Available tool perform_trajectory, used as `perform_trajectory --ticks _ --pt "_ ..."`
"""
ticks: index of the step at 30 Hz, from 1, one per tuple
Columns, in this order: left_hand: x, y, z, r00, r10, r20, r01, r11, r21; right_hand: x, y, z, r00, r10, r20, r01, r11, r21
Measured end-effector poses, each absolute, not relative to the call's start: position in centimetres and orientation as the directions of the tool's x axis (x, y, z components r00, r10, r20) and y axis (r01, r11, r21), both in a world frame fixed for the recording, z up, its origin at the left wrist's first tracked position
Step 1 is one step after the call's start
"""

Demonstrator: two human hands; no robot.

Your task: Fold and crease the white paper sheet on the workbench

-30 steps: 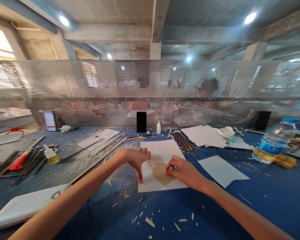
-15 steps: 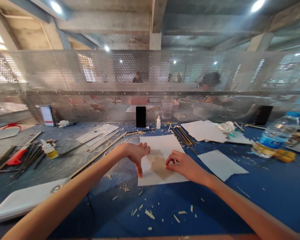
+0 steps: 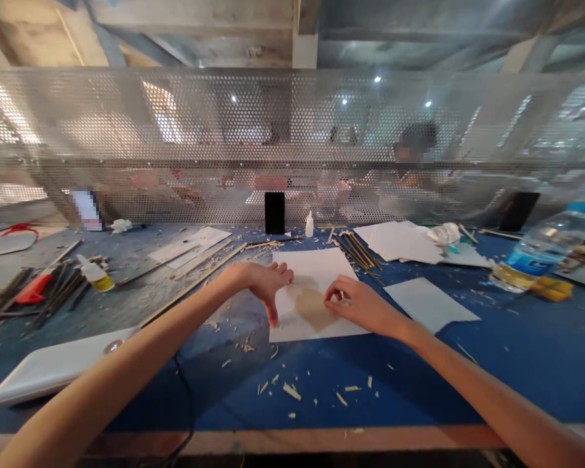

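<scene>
A white sheet of paper (image 3: 316,263) lies on the blue tabletop in front of me. My left hand (image 3: 268,286) rests on its left side, thumb stretched toward me and the other fingers spread away from it. Over the right part of the sheet is my right hand (image 3: 353,302), its thumb and forefinger pressed together in a pinch. Whatever sits between those fingertips, if anything, is too small to make out. Shadows of the hands fall on the paper between them.
Wood shavings (image 3: 292,391) litter the table. Thin sticks (image 3: 355,252), a small white bottle (image 3: 309,224) and a black phone (image 3: 274,213) stand or lie beyond the sheet. A water bottle (image 3: 541,250) is at right; a glue bottle (image 3: 96,274) and white device (image 3: 61,364) at left.
The whole view has tilted down a little, so the table sits higher and its front edge shows. Both hands keep nearly the same place on the paper.
</scene>
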State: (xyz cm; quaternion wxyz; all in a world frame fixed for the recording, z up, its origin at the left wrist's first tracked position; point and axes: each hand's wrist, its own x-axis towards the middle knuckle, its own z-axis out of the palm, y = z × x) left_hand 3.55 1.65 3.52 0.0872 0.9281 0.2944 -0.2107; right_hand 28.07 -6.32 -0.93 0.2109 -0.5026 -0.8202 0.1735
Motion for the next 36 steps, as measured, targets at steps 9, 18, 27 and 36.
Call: perform_trajectory --ticks 9,18,27,36 --pt "3.4 2.0 3.2 0.721 0.526 -0.451 0.61 -0.791 0.051 28.1 -6.3 -1.0 -0.454 0.858 0.24 0.792 0.512 -0.333" --pt "2.8 2.7 2.4 0.717 0.521 -0.463 0.624 -0.776 0.093 28.4 -5.7 -1.3 -0.492 0.829 0.264 0.731 0.559 -0.391" --pt "3.0 2.8 2.4 0.714 0.514 -0.476 0.604 -0.795 0.047 28.2 -5.6 -1.6 -0.493 0.833 0.252 0.734 0.553 -0.394" --pt "2.4 3.8 1.6 0.706 0.516 -0.485 0.638 -0.761 0.117 28.2 -5.7 -1.8 -0.483 0.85 0.21 0.78 0.527 -0.338"
